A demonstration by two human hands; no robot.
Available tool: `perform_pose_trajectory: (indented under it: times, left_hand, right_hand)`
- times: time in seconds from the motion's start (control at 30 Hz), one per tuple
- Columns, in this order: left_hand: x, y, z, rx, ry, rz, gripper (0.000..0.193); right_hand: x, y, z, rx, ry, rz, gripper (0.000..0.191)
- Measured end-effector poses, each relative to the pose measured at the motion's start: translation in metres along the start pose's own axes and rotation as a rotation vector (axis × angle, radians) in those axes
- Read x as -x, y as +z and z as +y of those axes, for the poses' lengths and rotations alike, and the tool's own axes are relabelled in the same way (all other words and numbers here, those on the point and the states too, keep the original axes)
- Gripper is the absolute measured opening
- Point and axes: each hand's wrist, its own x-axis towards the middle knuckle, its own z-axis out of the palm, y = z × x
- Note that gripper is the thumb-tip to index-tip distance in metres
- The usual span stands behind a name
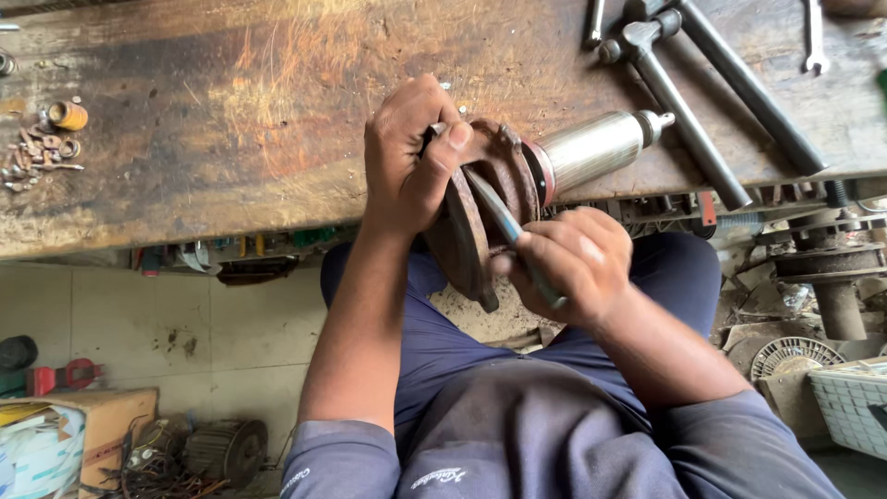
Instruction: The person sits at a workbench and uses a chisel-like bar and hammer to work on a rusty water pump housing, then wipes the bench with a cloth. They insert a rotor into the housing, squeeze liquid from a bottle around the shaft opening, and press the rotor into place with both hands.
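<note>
The left hand (407,157) is closed around the upper rim of a rusty round housing (476,217), thumb pressed flat across its top edge, fingers wrapped over the far side at about 10 o'clock from the part's middle. The housing stands on edge at the front lip of the wooden worktop (231,111), its lower rim hanging past the edge over the person's lap. From its far face a shiny metal cylinder (596,148) sticks out toward 2 o'clock, lying on the worktop and ending in a small stub. The right hand (573,263) is clenched on the handle of a slim blue-grey tool (504,222), likely a screwdriver or scraper, whose shaft runs up toward 11 o'clock with its tip against the housing's face just below the left thumb. Whether the tip sits in a slot or only rests on the surface cannot be told. At 1 o'clock from the hands, two long dark steel bars (730,83) lie slanted across the worktop, with a spanner (813,37) near the far right corner. Well apart at 9 o'clock, a small heap of rusty nuts and washers (42,148) sits by a brass-coloured fitting (67,115). Below the worktop, at 7 o'clock, a cardboard box (102,420) and an old motor (226,448) rest on the tiled floor (139,323).
</note>
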Motion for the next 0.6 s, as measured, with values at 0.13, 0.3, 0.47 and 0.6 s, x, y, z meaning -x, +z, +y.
perform_pose_trajectory:
  times: [0.13, 0.3, 0.47, 0.6]
  left_hand:
    - [0.002, 0.003, -0.007, -0.045, 0.016, 0.006, 0.039]
    - [0.001, 0.001, -0.011, -0.036, 0.028, -0.021, 0.042]
    - [-0.003, 0.007, -0.028, -0.007, 0.035, 0.019, 0.042]
    - [-0.002, 0.002, -0.049, 0.072, -0.024, 0.0, 0.039]
  right_hand:
    - [-0.013, -0.021, -0.013, 0.004, 0.017, -0.101, 0.033]
    - [-0.013, -0.022, -0.016, -0.045, -0.002, -0.025, 0.036]
    - [0.003, -0.053, -0.022, -0.372, 0.39, 0.136, 0.031]
    - [0.007, -0.058, -0.028, -0.448, 0.628, 0.455, 0.032]
